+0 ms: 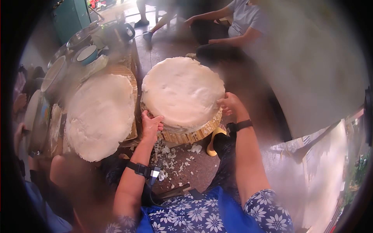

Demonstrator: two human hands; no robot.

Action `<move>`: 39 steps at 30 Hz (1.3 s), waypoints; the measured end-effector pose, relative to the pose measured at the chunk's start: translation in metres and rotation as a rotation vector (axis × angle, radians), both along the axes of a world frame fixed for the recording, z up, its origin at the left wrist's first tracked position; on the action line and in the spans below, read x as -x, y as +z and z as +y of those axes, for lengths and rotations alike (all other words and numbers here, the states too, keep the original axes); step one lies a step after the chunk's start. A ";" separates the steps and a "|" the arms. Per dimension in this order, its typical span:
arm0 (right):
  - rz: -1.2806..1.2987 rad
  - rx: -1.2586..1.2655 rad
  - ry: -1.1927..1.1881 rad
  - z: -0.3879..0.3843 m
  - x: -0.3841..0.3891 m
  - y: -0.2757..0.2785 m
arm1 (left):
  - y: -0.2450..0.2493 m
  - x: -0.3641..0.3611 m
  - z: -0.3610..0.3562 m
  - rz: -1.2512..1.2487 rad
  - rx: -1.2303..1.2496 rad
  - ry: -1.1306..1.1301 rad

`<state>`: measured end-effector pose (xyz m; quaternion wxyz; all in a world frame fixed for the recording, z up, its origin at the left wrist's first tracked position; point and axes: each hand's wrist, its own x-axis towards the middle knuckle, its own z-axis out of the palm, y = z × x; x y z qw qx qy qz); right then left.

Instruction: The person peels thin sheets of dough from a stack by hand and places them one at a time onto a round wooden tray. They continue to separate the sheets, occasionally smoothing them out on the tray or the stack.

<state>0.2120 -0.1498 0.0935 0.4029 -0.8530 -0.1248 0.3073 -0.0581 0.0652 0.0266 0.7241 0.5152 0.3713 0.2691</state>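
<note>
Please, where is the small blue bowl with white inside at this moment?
In the head view, the small blue bowl with white inside is at the upper left, on the person's left side, beyond the left pale, flat, round sheet.

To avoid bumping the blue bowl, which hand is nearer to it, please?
The left hand, right of the bowl and closer to the body; the right hand is farther right.

a round pale sheet point(182, 91) is held at its near left edge by the left hand point(152, 123) and at its right edge by the right hand point(231, 104), above a slatted round mat point(190, 136). the floor point(178, 165) below is strewn with white scraps point(163, 155).
</note>
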 end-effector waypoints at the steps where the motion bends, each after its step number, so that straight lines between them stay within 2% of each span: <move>1: -0.203 0.082 -0.002 0.002 0.003 0.003 | 0.002 0.002 0.000 -0.007 0.002 -0.003; 4: -0.821 0.249 0.037 0.016 0.024 0.024 | 0.005 0.011 -0.002 0.019 -0.018 -0.033; 6: -0.882 0.131 0.116 0.041 0.041 0.041 | 0.014 0.017 -0.006 0.094 -0.067 -0.025; 8: -0.988 0.017 0.211 0.071 0.053 0.040 | -0.014 0.015 0.000 0.180 -0.393 -0.017; 11: -1.133 -0.067 0.476 0.130 0.075 0.037 | -0.010 0.025 -0.007 0.185 -0.578 -0.080; 13: -1.198 -0.143 0.556 0.172 0.085 0.026 | 0.000 0.034 -0.014 0.210 -0.684 -0.106; 16: -1.228 -0.190 0.612 0.219 0.099 0.015 | 0.008 0.045 -0.018 0.154 -0.758 -0.186; 19: -1.244 -0.042 0.632 0.248 0.098 -0.002 | 0.005 0.054 -0.020 0.097 -0.849 -0.237; 22: -1.110 0.148 0.690 0.262 0.093 -0.010 | 0.001 0.060 -0.020 0.077 -0.805 -0.286; 25: -1.123 0.140 0.693 0.258 0.094 -0.006 | 0.010 0.068 -0.016 0.031 -0.737 -0.349; 26: -1.211 -0.029 0.667 0.252 0.091 -0.012 | 0.016 0.072 -0.016 0.034 -0.672 -0.362; 29: -1.072 -0.175 0.615 0.238 0.112 0.008 | 0.035 0.080 -0.020 0.015 -0.523 -0.421; 32: -0.365 -0.429 0.557 0.219 0.157 0.035 | 0.040 0.090 -0.024 -0.042 -0.451 -0.521; 35: -0.092 -0.517 0.524 0.209 0.194 0.051 | 0.050 0.102 -0.028 -0.107 -0.370 -0.602; 39: -0.043 -0.401 0.437 0.217 0.210 0.050 | 0.054 0.116 -0.028 -0.230 -0.278 -0.571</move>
